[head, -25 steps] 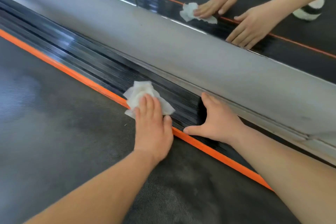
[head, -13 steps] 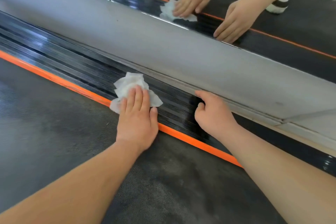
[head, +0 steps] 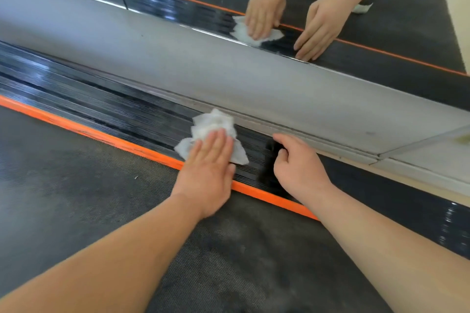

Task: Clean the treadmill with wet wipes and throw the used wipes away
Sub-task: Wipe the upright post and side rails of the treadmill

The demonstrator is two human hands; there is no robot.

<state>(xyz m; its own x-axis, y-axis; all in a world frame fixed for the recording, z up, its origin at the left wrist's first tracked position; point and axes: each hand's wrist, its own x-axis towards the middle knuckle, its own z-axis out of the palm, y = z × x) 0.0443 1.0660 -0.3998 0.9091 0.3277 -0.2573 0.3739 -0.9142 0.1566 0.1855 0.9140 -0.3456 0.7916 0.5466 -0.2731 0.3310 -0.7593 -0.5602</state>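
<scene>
A: How will the wet wipe [head: 212,126] handle, in your opinion?

B: I judge it very light, soft and damp, with no stiffness at all. It folds under any push. For rubbing it is best to press it from above with flat fingers. For lifting it I would pinch the bunched part on the far side, which stands up a little.

A: And how does it look?

B: It is white and crumpled into a loose lump, with corners coming out on both sides of the fingers. I cannot tell from here whether it is dirty.

A: Where is it?

B: It lies on the black ribbed side rail [head: 101,109] of the treadmill, between the orange strip [head: 76,127] and the grey ledge [head: 229,76] under the mirror [head: 394,33].

A: What about the hands?

B: The left hand [head: 207,168] lies flat on the wipe with its fingers straight and together, and it presses down. The right hand [head: 297,168] is just beside it on the same rail. Its fingers are curled in and it holds nothing; I think it only leans there.

A: Any risk?

B: The rail is glossy, so probably the wipe can slide or roll up. Rubbing along the grooves seems wiser.
</scene>
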